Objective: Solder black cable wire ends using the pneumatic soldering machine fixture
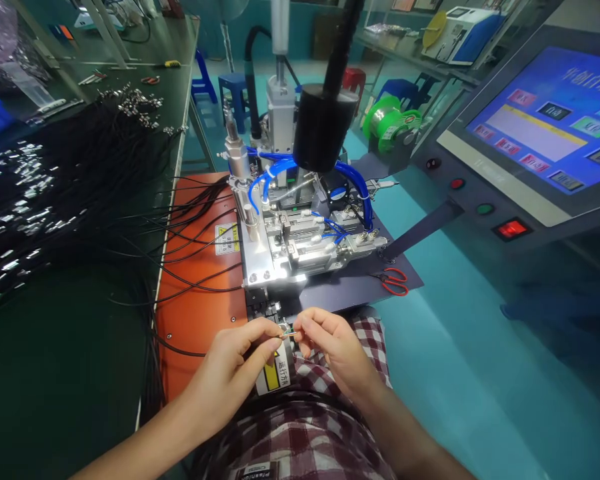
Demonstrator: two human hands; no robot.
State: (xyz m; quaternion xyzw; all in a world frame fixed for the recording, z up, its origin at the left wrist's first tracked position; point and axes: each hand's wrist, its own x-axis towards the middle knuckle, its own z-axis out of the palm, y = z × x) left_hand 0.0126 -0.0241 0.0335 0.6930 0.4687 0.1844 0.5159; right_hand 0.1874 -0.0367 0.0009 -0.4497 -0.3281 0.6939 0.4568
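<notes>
In front of the machine's near edge, my left hand (243,357) pinches the end of a thin cable between thumb and forefinger. Fine coloured wires (290,333) stick out of that end, greenish and copper-toned. My right hand (330,340) has its fingertips closed on the tips of these wires. A black cable (185,350) runs from the left to behind my left wrist. Just beyond my hands stands a metal machine (305,250) with blue air hoses (280,167). Several black cables (200,257) lead into its left side across an orange plate (190,313).
A large heap of black cables (70,180) covers the dark bench at left. Red-handled pliers (395,281) lie on the machine's grey base. At right are a touchscreen panel (545,127) and a green wire spool (387,123). A black cylinder (323,127) hangs over the machine.
</notes>
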